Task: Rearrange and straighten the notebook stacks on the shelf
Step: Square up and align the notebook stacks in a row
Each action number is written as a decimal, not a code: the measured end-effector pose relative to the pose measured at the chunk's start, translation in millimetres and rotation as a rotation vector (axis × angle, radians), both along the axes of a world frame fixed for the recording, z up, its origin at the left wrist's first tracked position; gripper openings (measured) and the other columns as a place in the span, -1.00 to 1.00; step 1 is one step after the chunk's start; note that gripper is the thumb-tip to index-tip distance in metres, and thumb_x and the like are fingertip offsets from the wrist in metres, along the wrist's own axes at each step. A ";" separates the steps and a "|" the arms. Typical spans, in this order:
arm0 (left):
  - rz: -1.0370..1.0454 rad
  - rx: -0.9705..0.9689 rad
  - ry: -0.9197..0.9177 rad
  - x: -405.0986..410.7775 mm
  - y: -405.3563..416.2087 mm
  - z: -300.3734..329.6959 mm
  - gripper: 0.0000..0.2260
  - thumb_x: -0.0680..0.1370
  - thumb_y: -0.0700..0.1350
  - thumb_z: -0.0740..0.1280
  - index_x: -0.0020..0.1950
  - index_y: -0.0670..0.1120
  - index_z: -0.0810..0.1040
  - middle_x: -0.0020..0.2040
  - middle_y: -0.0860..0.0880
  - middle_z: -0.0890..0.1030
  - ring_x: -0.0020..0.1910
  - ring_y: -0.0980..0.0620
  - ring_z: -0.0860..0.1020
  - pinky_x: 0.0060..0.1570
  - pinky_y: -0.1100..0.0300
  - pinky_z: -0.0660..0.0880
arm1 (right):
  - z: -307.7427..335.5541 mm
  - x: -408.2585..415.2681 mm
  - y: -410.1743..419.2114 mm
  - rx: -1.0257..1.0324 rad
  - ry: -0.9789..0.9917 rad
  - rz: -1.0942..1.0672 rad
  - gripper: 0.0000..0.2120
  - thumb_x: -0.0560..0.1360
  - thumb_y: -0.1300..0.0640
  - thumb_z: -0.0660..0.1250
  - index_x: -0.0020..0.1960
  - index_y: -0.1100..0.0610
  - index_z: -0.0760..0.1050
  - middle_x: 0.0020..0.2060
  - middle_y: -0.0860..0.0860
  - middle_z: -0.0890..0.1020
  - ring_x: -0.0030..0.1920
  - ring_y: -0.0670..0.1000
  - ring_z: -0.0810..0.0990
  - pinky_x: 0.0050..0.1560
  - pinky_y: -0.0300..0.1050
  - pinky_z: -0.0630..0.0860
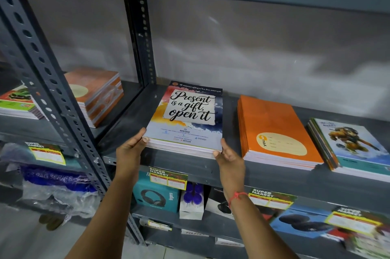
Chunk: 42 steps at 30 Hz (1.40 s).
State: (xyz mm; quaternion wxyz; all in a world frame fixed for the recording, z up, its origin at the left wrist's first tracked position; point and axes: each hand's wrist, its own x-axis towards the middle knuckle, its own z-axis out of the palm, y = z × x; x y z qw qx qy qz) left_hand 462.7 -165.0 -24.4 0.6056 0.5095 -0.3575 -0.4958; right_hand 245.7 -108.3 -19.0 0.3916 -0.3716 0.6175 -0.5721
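Note:
A stack of notebooks with a "Present is a gift, open it" cover (190, 115) lies on the grey shelf (274, 174), its near edge at the shelf's front lip. My left hand (129, 149) grips the stack's near left corner, thumb on the cover. My right hand (229, 158) presses against the near right corner, fingers under the edge. To the right lies an orange notebook stack (276, 132), fanned slightly at its left side. Further right sits a stack with a blue-and-teal cartoon cover (352, 147), partly cut off by the frame.
A perforated grey upright (42, 73) divides the shelving. Left of it lie an orange-brown notebook stack (99, 94) and a green-covered stack (16, 102). Below are headphone boxes (157, 195), plastic-wrapped goods (57, 185) and yellow price labels (168, 178). The shelf above hangs close overhead.

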 end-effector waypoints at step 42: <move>-0.005 -0.212 -0.508 -187.5 74.6 43.0 -0.72 0.55 -0.31 0.25 0.24 -0.18 0.55 0.14 -0.08 0.65 0.13 0.01 0.57 0.19 0.20 0.47 | 32.5 -151.9 51.0 -0.239 0.256 -0.542 -0.54 0.54 0.25 0.22 0.43 0.12 0.29 0.43 0.07 0.36 0.44 0.08 0.30 0.39 -0.13 0.25</move>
